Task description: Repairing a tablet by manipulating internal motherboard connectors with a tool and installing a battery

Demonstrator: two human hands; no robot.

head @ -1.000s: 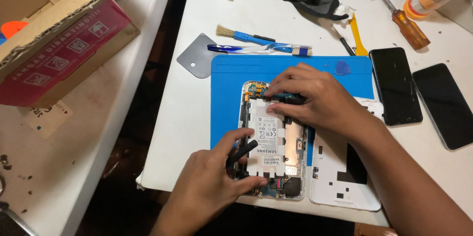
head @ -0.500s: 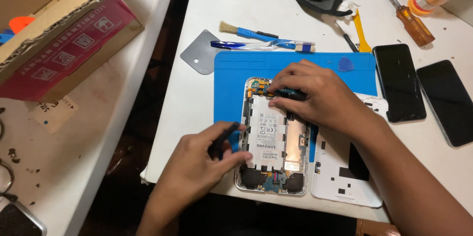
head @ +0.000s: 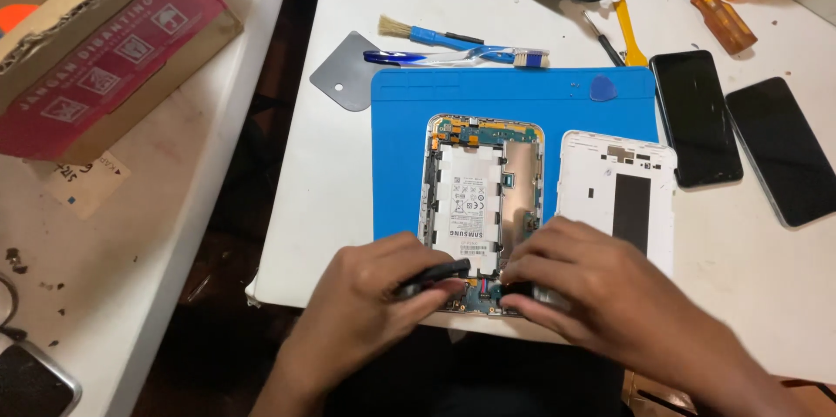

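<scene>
At the opened tablet's [head: 483, 208] near end, your left hand [head: 374, 304] gripped a black tool [head: 433, 276]; your right hand [head: 592, 291] pinched something dark, seemingly a small part.

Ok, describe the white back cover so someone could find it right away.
Start at the blue mat on the white table. The opened tablet lies on it; the back cover is immediately right: a white shell with a black rectangle, unlike the two all-black phones beyond.

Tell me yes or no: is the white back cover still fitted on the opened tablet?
No: the white back cover lies beside the opened tablet, whose battery is exposed.
</scene>
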